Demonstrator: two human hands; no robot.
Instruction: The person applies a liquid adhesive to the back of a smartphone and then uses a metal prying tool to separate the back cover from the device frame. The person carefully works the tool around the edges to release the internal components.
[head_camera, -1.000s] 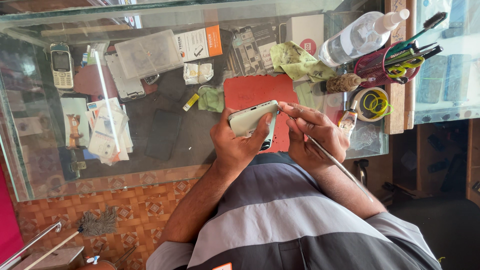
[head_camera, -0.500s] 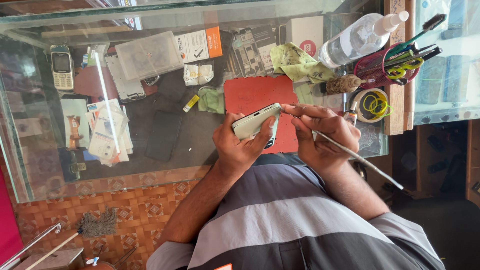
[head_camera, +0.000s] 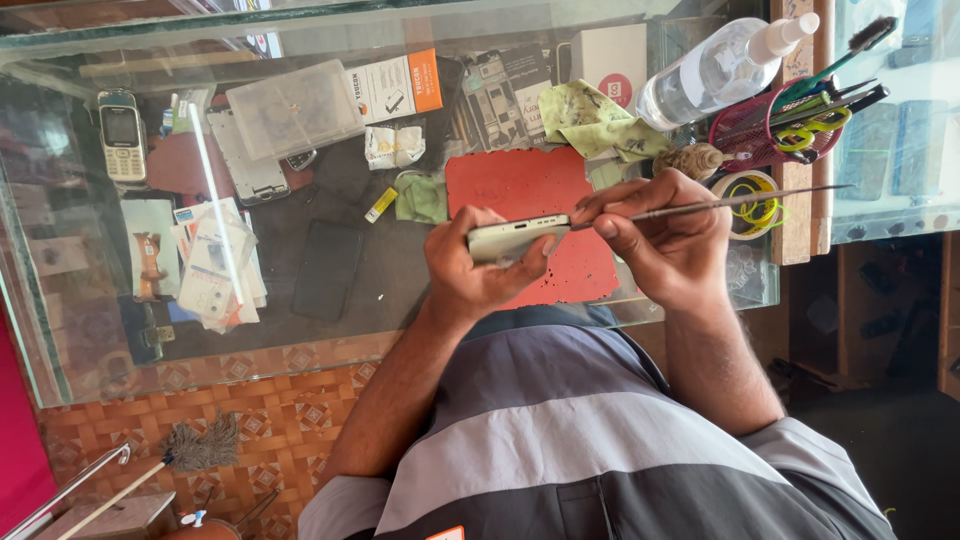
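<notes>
You had the slim, pale-cased smartphone (head_camera: 510, 238) off the counter and turned on edge, its bottom side with the charging port facing up at the camera, held just above the red rectangular work mat (head_camera: 520, 190) on the glass-topped display counter (head_camera: 330, 300). The case looked closed all round; no gap or lifted panel showed, so I judged the opening work barely begun, with the prying and everything after it not yet done. Your left hand (head_camera: 478, 270) was clenched around the phone, thumb along its near edge and fingers wrapped under it. Your right hand (head_camera: 668, 235) was pinched tight on a long thin metal pry tool (head_camera: 700, 205), gripped near its tip between thumb and forefingers, the tip touching the phone's right end at the seam. Whether the tip had entered the seam, I could not tell.
</notes>
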